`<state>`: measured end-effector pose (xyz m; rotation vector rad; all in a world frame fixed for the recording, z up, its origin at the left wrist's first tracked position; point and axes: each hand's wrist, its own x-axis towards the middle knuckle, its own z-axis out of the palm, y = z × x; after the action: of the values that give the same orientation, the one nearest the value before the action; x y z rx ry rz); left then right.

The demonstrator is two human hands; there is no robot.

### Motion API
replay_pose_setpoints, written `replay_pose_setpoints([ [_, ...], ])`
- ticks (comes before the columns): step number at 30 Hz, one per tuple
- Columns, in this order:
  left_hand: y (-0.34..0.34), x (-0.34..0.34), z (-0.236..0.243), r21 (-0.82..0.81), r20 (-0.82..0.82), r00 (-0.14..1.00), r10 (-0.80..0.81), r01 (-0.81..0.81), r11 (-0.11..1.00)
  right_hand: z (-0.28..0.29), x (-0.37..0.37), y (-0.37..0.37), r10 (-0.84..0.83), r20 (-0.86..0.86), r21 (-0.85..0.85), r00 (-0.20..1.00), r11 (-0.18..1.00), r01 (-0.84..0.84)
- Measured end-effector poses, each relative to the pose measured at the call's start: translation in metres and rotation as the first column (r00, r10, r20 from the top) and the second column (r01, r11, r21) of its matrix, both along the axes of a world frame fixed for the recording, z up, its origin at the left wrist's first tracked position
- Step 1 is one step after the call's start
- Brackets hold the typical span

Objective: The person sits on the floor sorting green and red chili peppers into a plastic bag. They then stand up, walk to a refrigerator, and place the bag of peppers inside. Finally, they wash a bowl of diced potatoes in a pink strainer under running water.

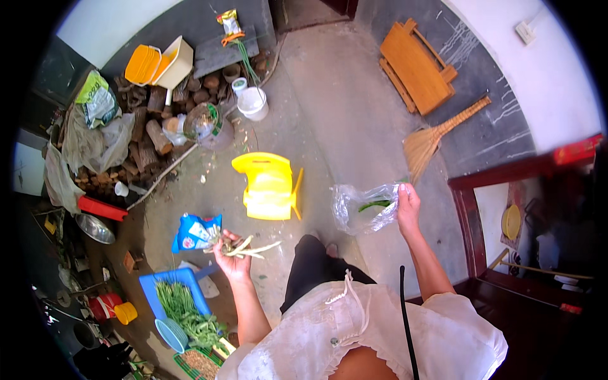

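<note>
My left hand (pixel 234 261) is closed round a bunch of pale, long bean pods (pixel 254 247), which stick out to the right of the fingers. A blue printed plastic bag (pixel 195 233) is right beside these fingers; I cannot tell whether it is gripped too. Out to the right, my right hand (pixel 408 206) pinches the edge of a clear plastic bag (pixel 354 212). Inside that bag shows a long green vegetable (pixel 375 204), its kind unclear. Between and beyond the hands stands a yellow plastic chair (pixel 268 190).
Left of my legs, a blue stool (pixel 196 292) bears leafy greens (pixel 180 303) beside a teal basket (pixel 170 334). Stacked firewood (pixel 158 137) and a white bucket (pixel 253 103) are at far left. A broom (pixel 427 142) and wooden folding table (pixel 418 68) lean at far right.
</note>
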<state>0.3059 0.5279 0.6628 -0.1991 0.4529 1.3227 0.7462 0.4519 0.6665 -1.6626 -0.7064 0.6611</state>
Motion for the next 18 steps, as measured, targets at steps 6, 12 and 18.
replay_pose_setpoints([
  [6, 0.095, 0.036, -0.019, -0.099, -0.235, 0.963, 0.132, -0.158, 0.982, 0.009, 0.062, 0.113, -0.134, -0.197, -0.002, 0.971, 0.991, 0.136],
  [12, 0.247, 0.142, -0.011, -0.030, -0.353, 0.928, -0.119, 0.116, 0.993, 0.046, 0.148, 0.245, 0.008, -0.330, 0.164, 0.944, 0.985, 0.049],
  [18, 0.385, 0.290, 0.031, -0.021, -0.828, 0.470, -0.308, 0.521, 0.853, 0.096, 0.186, 0.379, 0.195, -0.403, 0.371, 0.894, 0.928, -0.035],
])
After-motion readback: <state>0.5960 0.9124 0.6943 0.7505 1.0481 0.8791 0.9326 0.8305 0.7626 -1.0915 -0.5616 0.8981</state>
